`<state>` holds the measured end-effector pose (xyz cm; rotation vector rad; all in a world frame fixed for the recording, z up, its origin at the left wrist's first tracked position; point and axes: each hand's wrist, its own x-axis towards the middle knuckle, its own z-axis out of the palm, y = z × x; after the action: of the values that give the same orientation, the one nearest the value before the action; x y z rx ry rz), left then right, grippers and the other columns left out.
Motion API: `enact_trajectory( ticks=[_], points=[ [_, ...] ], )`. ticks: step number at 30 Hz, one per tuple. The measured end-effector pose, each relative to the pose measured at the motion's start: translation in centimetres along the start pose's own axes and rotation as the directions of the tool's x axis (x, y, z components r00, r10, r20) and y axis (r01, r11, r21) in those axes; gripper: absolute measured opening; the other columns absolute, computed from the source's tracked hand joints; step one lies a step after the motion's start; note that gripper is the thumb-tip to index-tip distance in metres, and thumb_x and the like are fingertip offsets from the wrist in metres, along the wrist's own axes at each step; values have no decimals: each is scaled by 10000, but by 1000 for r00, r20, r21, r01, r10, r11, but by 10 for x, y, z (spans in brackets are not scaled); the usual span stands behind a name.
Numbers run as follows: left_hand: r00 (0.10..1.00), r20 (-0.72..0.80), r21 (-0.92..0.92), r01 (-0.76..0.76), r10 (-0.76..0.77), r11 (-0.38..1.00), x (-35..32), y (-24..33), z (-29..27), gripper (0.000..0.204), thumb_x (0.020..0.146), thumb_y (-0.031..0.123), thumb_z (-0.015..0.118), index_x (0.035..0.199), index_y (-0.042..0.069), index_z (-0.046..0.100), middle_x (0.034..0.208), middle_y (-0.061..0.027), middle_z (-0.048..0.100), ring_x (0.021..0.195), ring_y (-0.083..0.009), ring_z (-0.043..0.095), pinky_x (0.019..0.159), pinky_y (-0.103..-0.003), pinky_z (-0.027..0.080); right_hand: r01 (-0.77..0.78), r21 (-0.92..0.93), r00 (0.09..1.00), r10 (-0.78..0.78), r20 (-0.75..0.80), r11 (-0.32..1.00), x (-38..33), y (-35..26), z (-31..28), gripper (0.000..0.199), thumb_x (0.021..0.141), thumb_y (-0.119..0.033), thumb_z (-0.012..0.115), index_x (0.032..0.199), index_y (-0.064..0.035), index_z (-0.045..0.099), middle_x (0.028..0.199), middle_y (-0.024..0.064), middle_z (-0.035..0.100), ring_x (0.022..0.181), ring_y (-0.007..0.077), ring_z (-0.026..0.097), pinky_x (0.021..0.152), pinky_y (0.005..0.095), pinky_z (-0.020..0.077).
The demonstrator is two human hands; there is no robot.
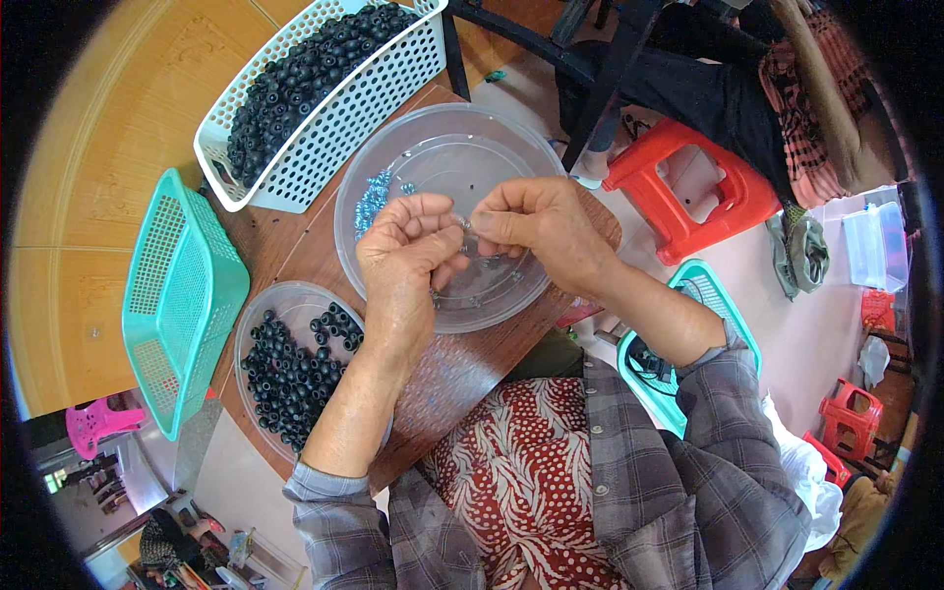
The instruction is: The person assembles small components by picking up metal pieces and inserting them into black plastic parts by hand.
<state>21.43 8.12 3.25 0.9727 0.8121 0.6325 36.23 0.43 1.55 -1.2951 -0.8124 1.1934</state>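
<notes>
Over a round clear plastic tub [379, 147], my left hand [405, 246] and my right hand [536, 226] are held close together. The fingertips of both are pinched around something small and shiny, too tiny to name. My left hand's fingers are curled, with thumb and forefinger together. The right hand pinches with thumb against forefinger. A cluster of small shiny blue pieces [372, 202] lies at the left side of the tub, and a few tiny bits are scattered on its bottom. Beside my left forearm sits a shallow round clear container of black round parts with holes [290, 379].
A white perforated basket [329, 133] heaped with similar black parts stands at the far left. Left of the wooden table [270, 241] is a green basket [187, 295]. Another green basket [742, 339] lies beyond my right elbow, near a red stool [678, 187] and a seated person [728, 98].
</notes>
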Motion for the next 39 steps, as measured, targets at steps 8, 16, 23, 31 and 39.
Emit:
enact_trajectory(
  ticks=[8,16,23,31,39],
  points=[
    [976,128,247,-205,178,947,-3,3,0,263,790,-93,606,1035,-15,552,894,-62,590,669,-61,549,565,-187,479,-202,153,979,193,69,967,6,-3,-6,191,809,-216,648,695,-64,633,617,23,604,511,75,491,476,208,359],
    [998,21,173,-57,54,983,-3,5,5,197,822,-47,613,1003,13,561,851,-40,588,649,-67,549,526,-179,466,187,-268,975,-211,-64,945,1,4,5,192,837,-158,601,726,-2,596,648,82,608,570,187,556,543,336,429],
    [990,-13,98,141,-140,985,0,5,-1,169,826,-13,627,981,22,568,800,-35,588,578,-84,546,458,-162,427,426,-566,865,-501,27,706,-1,2,3,78,756,-53,617,794,-6,567,770,153,577,820,338,557,720,416,430],
    [997,-56,223,68,-57,972,12,2,7,222,785,-51,641,991,-1,575,804,-49,590,587,-93,558,464,-182,452,381,-727,867,-494,66,571,9,3,-8,125,710,2,632,813,-8,561,813,149,607,833,351,551,719,434,425],
    [997,-12,306,-70,78,949,16,-2,12,310,795,-49,620,1090,-8,534,842,-80,632,552,-101,568,417,-172,395,437,-797,787,-607,114,416,14,8,-16,120,717,24,599,830,-13,583,819,139,615,830,347,546,733,426,421]
  ],
)
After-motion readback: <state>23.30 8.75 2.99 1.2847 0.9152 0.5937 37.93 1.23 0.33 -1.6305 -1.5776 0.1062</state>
